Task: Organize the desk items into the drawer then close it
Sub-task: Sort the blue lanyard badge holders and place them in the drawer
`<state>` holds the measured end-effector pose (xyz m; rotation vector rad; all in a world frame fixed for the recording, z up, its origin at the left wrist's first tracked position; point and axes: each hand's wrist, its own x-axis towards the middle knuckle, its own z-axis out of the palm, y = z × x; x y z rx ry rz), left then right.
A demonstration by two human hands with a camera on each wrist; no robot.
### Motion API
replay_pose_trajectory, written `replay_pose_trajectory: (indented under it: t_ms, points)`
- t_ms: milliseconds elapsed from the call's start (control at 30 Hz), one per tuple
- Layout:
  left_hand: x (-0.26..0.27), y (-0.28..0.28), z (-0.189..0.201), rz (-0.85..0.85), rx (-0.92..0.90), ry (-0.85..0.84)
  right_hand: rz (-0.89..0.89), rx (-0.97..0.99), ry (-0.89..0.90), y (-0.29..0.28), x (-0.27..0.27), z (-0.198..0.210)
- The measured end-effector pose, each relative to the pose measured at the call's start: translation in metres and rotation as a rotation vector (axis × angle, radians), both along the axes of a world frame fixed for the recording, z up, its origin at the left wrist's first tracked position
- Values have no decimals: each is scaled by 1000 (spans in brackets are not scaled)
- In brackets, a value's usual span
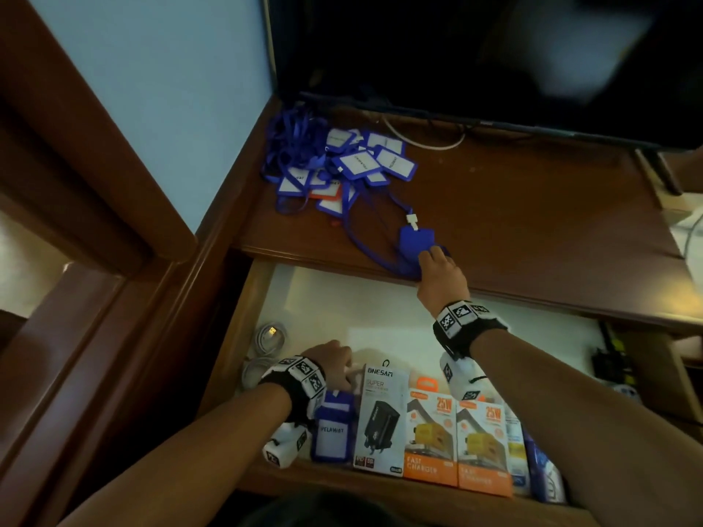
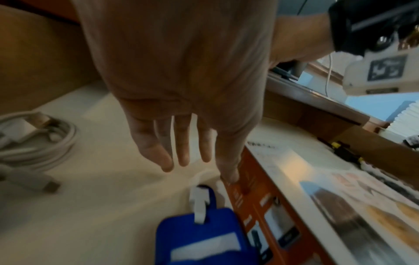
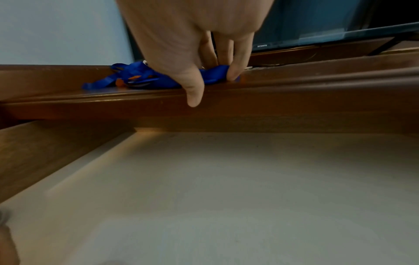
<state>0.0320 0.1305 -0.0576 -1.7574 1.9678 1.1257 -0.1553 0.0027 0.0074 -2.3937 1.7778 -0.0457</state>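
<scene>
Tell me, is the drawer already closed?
No, the drawer stands pulled out, its pale floor and the charger boxes inside it showing, while the left hand reaches in.

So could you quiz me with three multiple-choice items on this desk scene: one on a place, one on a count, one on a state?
1. Where is the pile of blue-framed badge holders?
A. in the drawer
B. on the desk's back left corner
C. on the floor

2. How many orange fast-charger boxes stand in the open wooden drawer?
A. two
B. four
C. none

3. What is the left hand doing?
A. gripping a cable
B. clenched in a fist
C. open, holding nothing

Key: 1 B, the pile lies on the desktop by the wall; 2 A, two stand side by side; 3 C, its fingers are straight.
</scene>
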Motion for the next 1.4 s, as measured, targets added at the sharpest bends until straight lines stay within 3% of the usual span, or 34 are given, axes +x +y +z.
replay_pose_trajectory:
  t_ms: [167, 433, 633, 733, 800, 900, 1000, 1100, 1200, 1333, 1400]
  points:
    - [15, -4, 15, 58, -44, 68, -11, 30, -40, -1, -8, 6]
    - [20, -20, 59, 200, -298, 269, -94, 164, -97, -24, -23, 45]
    - [6, -27, 71, 246, -387, 377, 149, 290, -197, -5, 10, 52]
    - [4, -28, 68, 454, -610, 388, 226, 354, -295, 6, 42, 53]
    - [10, -38, 68, 502, -784, 405, 244, 380, -306, 8, 57, 54]
    - [24, -69, 66, 384, -737, 312, 244, 404, -346, 9, 69, 52]
    - [35, -94, 66, 95, -495, 25, 254, 476, -366, 10, 72, 55]
    - [45, -106, 67, -84, -415, -192, 227, 513, -421, 5, 62, 62]
    - [53, -119, 64, -123, -387, -228, 55, 426, -490, -7, 45, 62]
    - [54, -122, 53, -120, -417, -269, -173, 189, -276, -31, 24, 47]
    - [54, -118, 49, -126, -431, -273, -302, 133, -294, -40, 19, 35]
